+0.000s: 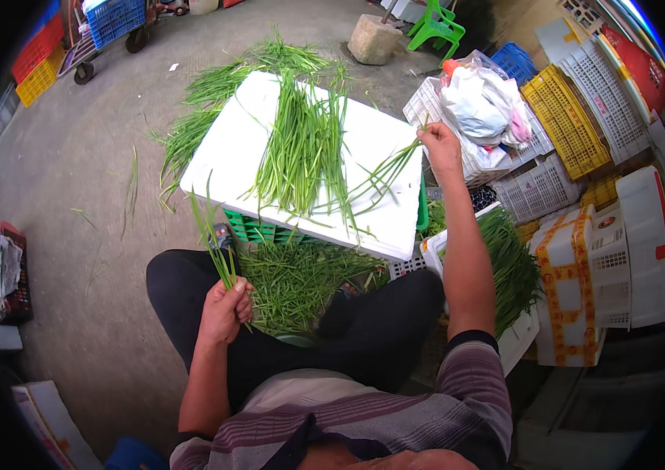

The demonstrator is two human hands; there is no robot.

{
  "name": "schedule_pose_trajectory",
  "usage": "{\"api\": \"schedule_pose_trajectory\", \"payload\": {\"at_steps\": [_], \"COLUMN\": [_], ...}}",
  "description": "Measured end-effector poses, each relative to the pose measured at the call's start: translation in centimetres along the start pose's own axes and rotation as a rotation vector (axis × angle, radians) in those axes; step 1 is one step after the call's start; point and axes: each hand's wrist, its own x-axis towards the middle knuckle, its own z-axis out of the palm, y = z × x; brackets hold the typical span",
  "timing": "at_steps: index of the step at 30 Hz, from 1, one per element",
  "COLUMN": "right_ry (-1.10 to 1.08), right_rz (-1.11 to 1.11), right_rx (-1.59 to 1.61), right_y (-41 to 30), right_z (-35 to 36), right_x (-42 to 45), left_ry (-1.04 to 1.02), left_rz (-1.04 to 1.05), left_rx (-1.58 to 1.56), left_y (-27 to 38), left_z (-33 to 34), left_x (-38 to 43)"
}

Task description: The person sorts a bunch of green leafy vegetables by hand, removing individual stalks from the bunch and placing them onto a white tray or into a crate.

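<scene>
My left hand (228, 310) is closed around a few long green leafy stalks, probably garlic chives, which point up and away from me above my left knee. Over the right edge of a white foam board (221, 153), my right hand (439, 147) pinches the ends of several more stalks, their other ends trailing down to the board. A loose pile of green stalks (303, 147) lies across the middle of the board, which rests on a green plastic crate (262, 230).
Cut greens (297, 282) litter the floor between my legs. More stalks (209, 88) lie beyond the board. At right are a box of greens (503, 264), a white crate with plastic bags (479, 111) and stacked crates (564, 120). A concrete block (373, 40) and green chair (438, 29) stand beyond.
</scene>
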Motion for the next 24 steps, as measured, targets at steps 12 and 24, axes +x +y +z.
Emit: {"api": "schedule_pose_trajectory", "payload": {"at_steps": [12,24], "right_ry": [0.335,-0.161], "right_rz": [-0.147,-0.273], "right_rx": [0.2,-0.101], "right_y": [-6.1,-5.1], "right_z": [-0.6,12.4], "right_x": [-2.1,-26.6], "left_ry": [0.053,0.003], "left_rz": [0.043,-0.025], "left_rx": [0.018,0.062], "left_y": [0.4,-2.3], "left_z": [0.5,4.6], "left_x": [-0.5,3.7]}}
